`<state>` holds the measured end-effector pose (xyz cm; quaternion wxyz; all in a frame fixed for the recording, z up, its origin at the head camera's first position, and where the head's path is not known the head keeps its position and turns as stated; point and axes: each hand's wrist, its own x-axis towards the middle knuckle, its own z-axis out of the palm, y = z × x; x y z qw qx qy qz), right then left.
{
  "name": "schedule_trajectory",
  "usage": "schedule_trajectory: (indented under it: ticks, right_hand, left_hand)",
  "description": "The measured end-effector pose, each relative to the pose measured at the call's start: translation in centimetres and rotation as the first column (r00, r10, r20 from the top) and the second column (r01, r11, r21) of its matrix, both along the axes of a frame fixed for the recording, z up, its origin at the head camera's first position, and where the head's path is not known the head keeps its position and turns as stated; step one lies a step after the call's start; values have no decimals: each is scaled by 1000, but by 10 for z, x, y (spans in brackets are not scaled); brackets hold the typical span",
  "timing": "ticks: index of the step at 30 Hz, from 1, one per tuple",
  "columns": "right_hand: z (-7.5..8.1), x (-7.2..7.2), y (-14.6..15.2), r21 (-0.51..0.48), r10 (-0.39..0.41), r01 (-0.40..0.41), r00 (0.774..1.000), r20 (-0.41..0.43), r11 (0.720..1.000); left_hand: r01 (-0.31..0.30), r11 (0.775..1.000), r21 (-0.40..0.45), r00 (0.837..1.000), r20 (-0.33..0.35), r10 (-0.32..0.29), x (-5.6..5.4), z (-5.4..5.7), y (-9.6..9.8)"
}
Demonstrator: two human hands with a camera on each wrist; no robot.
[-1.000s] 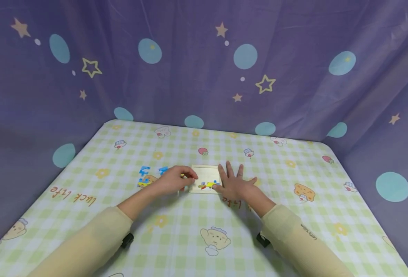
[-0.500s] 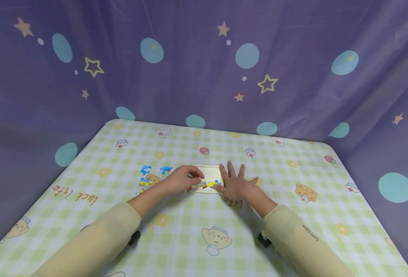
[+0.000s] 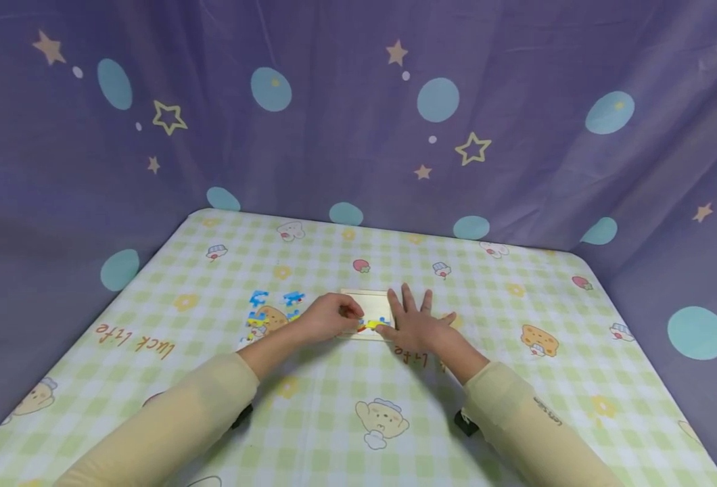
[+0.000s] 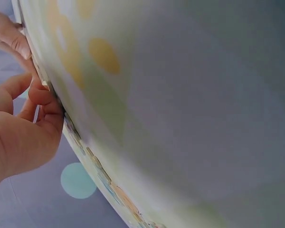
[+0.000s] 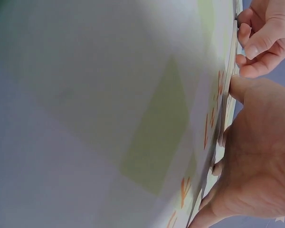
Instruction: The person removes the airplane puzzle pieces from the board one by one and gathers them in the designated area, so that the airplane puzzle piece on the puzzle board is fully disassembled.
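A shallow light-wood puzzle tray lies mid-table in the head view. Joined yellow, blue and red puzzle pieces fill part of its near edge. My left hand reaches over the tray's left side, fingers bent down at its near-left corner around a puzzle piece that the hand now hides. My right hand lies spread over the right rim, its thumb pressing by the yellow piece. In the right wrist view, the curled left hand is close to the right thumb along the tray's edge.
Several loose puzzle pieces lie left of the tray, among them a blue one, another blue one with red and a blue-yellow one. A checked cloth covers the table. A purple curtain stands behind.
My left hand has moved right from beside the tray to over its left part, taking a piece with red on it along. The right hand keeps its place on the tray.
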<state>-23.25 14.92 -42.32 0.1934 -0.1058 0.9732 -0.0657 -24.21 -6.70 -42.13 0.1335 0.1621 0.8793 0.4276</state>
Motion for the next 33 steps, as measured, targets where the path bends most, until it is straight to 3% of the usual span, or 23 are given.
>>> schedule_trajectory:
  ticks: [11, 33]
  right_hand:
    - [2, 1, 0, -9, 7, -7, 1000, -4, 1000]
    - [0, 0, 0, -5, 5, -5, 1000, 0, 1000]
  left_hand:
    - [8, 994, -111, 999, -49, -14, 2, -2, 5]
    - [2, 993, -115, 999, -48, -7, 3, -1, 7]
